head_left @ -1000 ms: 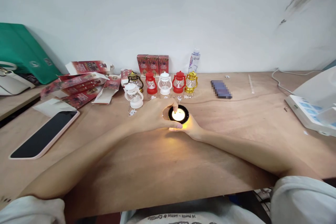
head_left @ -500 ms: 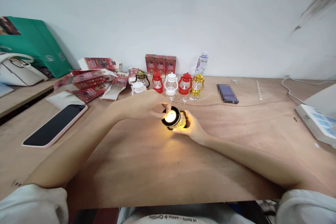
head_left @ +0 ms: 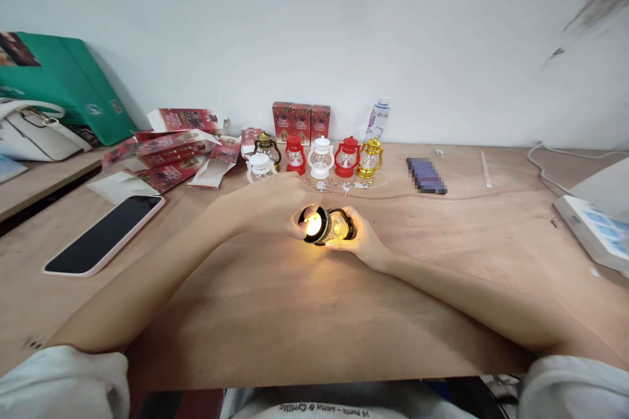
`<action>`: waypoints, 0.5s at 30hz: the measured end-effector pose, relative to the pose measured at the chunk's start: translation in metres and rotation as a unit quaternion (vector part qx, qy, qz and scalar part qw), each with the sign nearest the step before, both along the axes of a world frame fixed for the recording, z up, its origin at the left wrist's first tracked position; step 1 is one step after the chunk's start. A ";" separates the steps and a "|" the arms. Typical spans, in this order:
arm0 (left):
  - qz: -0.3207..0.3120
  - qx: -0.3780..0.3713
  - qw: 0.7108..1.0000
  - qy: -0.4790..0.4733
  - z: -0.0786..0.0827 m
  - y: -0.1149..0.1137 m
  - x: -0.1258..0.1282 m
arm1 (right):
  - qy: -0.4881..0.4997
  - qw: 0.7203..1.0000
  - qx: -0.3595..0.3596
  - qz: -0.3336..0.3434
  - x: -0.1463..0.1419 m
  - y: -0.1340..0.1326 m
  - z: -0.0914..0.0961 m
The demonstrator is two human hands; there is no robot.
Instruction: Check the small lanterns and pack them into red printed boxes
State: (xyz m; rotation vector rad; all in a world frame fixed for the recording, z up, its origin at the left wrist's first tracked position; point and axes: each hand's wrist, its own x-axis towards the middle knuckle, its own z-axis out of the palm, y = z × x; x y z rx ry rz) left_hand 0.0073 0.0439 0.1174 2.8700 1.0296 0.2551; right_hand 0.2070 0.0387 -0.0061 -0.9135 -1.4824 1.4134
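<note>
Black and gold, with a clear globe lit yellow, a small lantern (head_left: 338, 228) lies between my two hands, in front of my body and over the brown wooden tabletop (head_left: 334, 321); whether it touches the wood I cannot tell. My left forearm slants inward from the lower left, and my left hand (head_left: 270, 206) is turned back upward, its fingers bent down about the rim of the lantern's round base (head_left: 313, 226), near the glowing disc; whether they pinch the rim or merely rest against it I cannot tell. My right forearm slants in from the lower right, and my right hand (head_left: 367, 242) is curled around the top end, with digits on its near and far sides. The lantern is tipped over sideways: its long axis runs roughly crosswise before me, the base pointing left and partly up toward my view, the top pointing right into my right hand. Beyond my hands stand a white plastic lantern (head_left: 321, 163) with a clear globe and, just beside it on the right, a red plastic lantern (head_left: 346, 165), both upright.
</note>
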 end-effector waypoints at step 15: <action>0.048 -0.106 0.988 -0.104 -0.030 0.045 -0.013 | 0.191 0.969 -0.142 -0.069 0.000 0.009 -0.002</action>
